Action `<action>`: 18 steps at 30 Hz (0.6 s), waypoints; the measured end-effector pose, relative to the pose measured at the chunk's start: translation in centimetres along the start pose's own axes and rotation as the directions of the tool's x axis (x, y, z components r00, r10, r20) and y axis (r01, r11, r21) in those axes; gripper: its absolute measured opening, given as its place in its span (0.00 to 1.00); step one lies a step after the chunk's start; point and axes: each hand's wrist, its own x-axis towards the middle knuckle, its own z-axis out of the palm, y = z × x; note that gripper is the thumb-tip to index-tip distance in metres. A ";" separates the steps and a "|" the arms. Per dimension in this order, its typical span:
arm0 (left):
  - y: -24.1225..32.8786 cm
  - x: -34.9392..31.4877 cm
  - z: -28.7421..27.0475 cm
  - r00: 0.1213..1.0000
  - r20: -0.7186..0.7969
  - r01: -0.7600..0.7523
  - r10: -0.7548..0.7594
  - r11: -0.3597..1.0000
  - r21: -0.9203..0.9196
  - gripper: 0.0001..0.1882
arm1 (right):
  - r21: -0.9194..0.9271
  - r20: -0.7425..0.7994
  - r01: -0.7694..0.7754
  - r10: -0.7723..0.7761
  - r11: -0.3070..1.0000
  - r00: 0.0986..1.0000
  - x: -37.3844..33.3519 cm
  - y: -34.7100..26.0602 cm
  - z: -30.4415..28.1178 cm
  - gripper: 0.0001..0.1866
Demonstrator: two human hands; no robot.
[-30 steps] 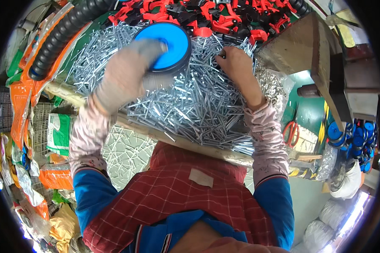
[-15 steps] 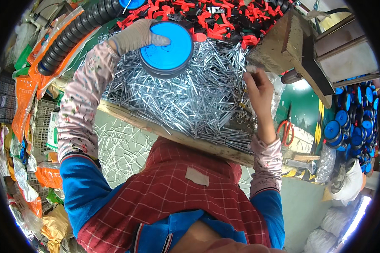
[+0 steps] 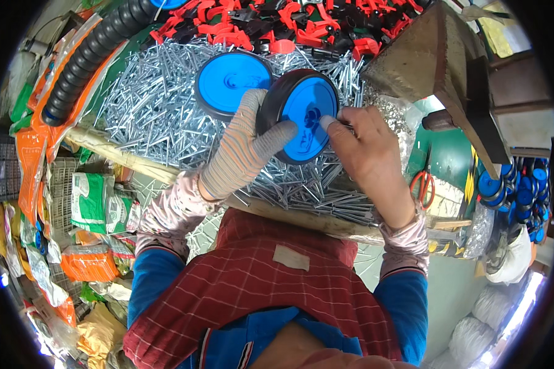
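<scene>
My left hand (image 3: 237,154), in a striped knit glove, grips a blue wheel (image 3: 297,106) with a black tyre. Its thumb presses on the blue face, and the wheel stands tilted above the pile of metal pins (image 3: 166,117). My bare right hand (image 3: 370,147) is at the wheel's hub with thumb and fingers drawn together. Whatever sits between those fingertips is too small to make out. Just left of the held wheel, a second blue wheel (image 3: 218,83) lies face up on the pins, partly covered by my left hand.
Red and black plastic clips (image 3: 277,27) are heaped beyond the pins. A metal machine (image 3: 425,61) overhangs the right side, near orange-handled scissors (image 3: 423,184). More blue wheels (image 3: 523,194) hang together at far right. A row of black tyres (image 3: 92,55) stretches along the left.
My left hand has come nearer and to the right, now holding a wheel tilted up; another wheel rests behind. My right hand has moved from beside the pins to the wheel's hub.
</scene>
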 end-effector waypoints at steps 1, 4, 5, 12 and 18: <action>-0.5 0.3 0.0 1.000 -0.006 0.009 -0.008 1.000 0.006 0.19 | 0.020 0.000 0.052 -0.052 0.998 0.999 0.3 0.2 0.4 0.17; -1.3 0.7 0.1 0.999 0.018 0.038 -0.035 0.984 -0.176 0.21 | 0.207 0.013 0.121 -0.127 0.971 0.992 2.1 0.4 1.5 0.23; -1.5 0.6 -0.1 0.997 0.039 0.073 -0.065 0.967 -0.246 0.24 | 0.346 0.035 0.079 -0.097 0.935 0.995 3.1 0.2 1.3 0.25; -1.1 -1.6 -0.8 0.998 0.057 0.043 -0.035 0.987 -0.154 0.25 | 0.035 -0.029 -0.141 0.142 0.989 0.989 5.0 11.9 10.0 0.20; -2.1 -3.4 -0.2 0.944 0.135 -0.302 0.300 0.629 0.716 0.34 | -0.176 0.081 -0.388 0.406 0.905 0.910 5.6 12.7 13.0 0.17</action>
